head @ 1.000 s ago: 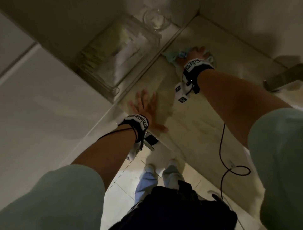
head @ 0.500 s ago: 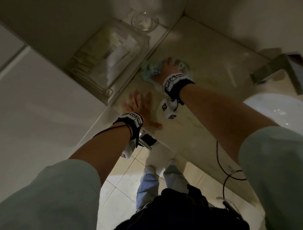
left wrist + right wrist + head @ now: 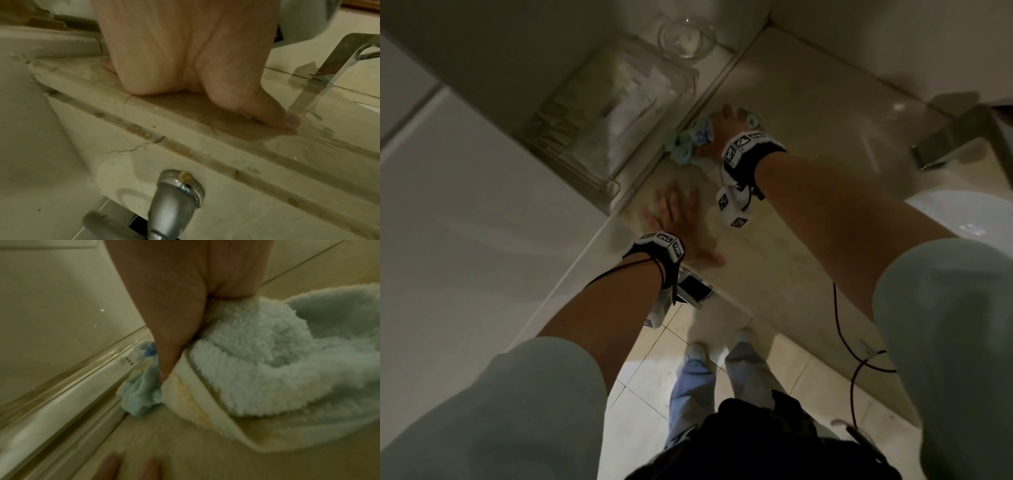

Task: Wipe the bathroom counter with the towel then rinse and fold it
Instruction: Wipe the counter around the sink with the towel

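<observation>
A fluffy light blue towel (image 3: 688,145) with a cream border lies bunched on the beige marble counter (image 3: 808,144), against the raised ledge on the left. My right hand (image 3: 726,126) sits on top of it, and in the right wrist view the thumb and palm (image 3: 174,305) clamp the towel (image 3: 257,361) down; the fingers are hidden. My left hand (image 3: 678,222) lies flat on the counter near its front edge, fingers spread. The left wrist view shows its palm (image 3: 185,48) and thumb pressed on the wet stone (image 3: 226,138).
A clear box (image 3: 613,102) of packets and a glass bowl (image 3: 686,37) stand on the ledge left of the towel. A chrome faucet (image 3: 955,140) and white basin (image 3: 969,216) are on the right. A metal fitting (image 3: 176,194) sticks out below the counter edge.
My right hand has dragged the towel along the ledge toward me, from near the glass bowl to beside the clear box. The left hand has stayed flat in place.
</observation>
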A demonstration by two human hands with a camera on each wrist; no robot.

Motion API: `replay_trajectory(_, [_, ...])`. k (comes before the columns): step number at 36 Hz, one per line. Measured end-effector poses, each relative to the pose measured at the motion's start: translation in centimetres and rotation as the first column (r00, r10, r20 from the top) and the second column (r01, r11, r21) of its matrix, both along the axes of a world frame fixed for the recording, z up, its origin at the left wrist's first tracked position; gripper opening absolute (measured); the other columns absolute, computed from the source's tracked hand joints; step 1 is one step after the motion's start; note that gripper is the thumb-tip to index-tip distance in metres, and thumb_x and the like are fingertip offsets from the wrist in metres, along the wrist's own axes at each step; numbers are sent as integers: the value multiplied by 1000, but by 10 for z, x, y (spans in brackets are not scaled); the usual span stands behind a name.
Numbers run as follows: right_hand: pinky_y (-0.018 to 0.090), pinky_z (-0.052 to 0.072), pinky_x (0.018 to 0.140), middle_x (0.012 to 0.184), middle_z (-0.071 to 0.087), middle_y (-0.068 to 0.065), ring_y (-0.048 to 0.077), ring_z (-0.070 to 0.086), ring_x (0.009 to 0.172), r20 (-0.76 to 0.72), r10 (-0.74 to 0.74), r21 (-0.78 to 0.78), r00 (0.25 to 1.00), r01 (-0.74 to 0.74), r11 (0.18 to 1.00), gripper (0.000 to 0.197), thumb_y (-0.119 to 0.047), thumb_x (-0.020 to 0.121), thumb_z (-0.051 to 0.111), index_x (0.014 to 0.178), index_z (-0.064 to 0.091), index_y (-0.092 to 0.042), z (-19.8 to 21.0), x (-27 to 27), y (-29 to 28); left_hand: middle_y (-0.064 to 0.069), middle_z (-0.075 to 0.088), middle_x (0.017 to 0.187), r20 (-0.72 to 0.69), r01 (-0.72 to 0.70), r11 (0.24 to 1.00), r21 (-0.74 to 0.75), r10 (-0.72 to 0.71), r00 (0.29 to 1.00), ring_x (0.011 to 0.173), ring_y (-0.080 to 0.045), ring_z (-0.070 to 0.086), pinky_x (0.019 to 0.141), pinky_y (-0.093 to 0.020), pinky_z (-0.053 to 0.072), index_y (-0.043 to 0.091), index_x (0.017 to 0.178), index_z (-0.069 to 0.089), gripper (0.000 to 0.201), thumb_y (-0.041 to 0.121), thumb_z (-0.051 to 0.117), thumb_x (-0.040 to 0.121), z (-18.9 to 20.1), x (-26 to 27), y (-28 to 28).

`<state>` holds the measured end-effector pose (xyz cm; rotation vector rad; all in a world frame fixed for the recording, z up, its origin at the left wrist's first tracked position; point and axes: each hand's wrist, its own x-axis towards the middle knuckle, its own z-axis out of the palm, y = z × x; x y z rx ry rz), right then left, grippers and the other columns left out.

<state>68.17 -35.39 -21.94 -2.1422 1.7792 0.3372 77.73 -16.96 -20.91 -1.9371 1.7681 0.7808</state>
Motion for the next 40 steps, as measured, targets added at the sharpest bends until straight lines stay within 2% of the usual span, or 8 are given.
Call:
replay_trajectory(3, [56,37,104,156,15,10,41,30,136,-63,-14,16,998,15,1000,89,-39,81,70,150,18,-21,-7,-2,-18,-10,-43,146,-29,9,1000,8,-9,1000,134,-36,-39,104,-70,-12,32,142,-30,150,85,66,40,-2,3,0])
replay_trajectory(7, [50,39,104,140,43,18,39,48,121,-150,82,46,985,-76,996,48,-26,97,47,141,40,-8,8,-6,-20,-11,-44,145,-68,30,1000,0,-30,997,132,-38,-41,103,-71,-14,31,143,-30,150,84,67,41,-2,5,1])
replay_trajectory(12, [50,32,110,158,12,8,33,26,141,-15,-10,14,1000,10,1000,82,-36,88,63,152,14,-20,-6,-5,-25,-12,-42,147,-22,4,1000,-2,-5,1000,134,-37,-38,104,-69,-14,29,143,-30,150,82,69,42,2,0,1])
replay_trajectory(16, [51,35,108,151,25,9,35,32,137,12,-20,-37,1000,20,999,87,-39,78,74,147,26,-17,4,-6,-16,-12,-43,146,-20,4,1000,-4,-4,1000,135,-37,-36,104,-69,-13,29,143,-30,151,82,69,42,1,0,0])
replay_trajectory(19, [46,37,105,146,30,12,39,35,132,61,-12,-16,998,13,1000,73,-38,85,68,143,33,-11,9,-5,-11,-12,-44,146,-10,6,1000,1,-6,1000,135,-38,-37,102,-69,-15,30,142,-32,152,83,68,40,1,0,0])
replay_trajectory(28, [50,25,114,159,10,11,38,17,143,148,23,24,989,-27,999,83,-43,86,66,150,22,-13,15,-18,22,-11,-46,144,16,-1,999,36,0,1000,132,-39,-41,103,-70,-14,28,139,-38,153,87,64,41,3,-1,0])
replay_trajectory(31, [49,29,113,159,10,11,38,21,142,130,-45,51,990,39,998,87,-37,82,73,149,23,-13,16,-26,28,-10,-47,143,33,15,999,37,-16,999,133,-38,-40,106,-69,-11,29,138,-38,151,89,61,41,4,1,2])
replay_trajectory(40, [49,25,114,158,15,12,40,19,142,147,-273,53,951,268,962,85,-54,84,63,149,25,-13,20,-75,70,-12,-42,147,-3,51,999,-2,-51,999,137,-40,-33,106,-69,-6,24,143,-32,147,93,53,46,7,4,5])
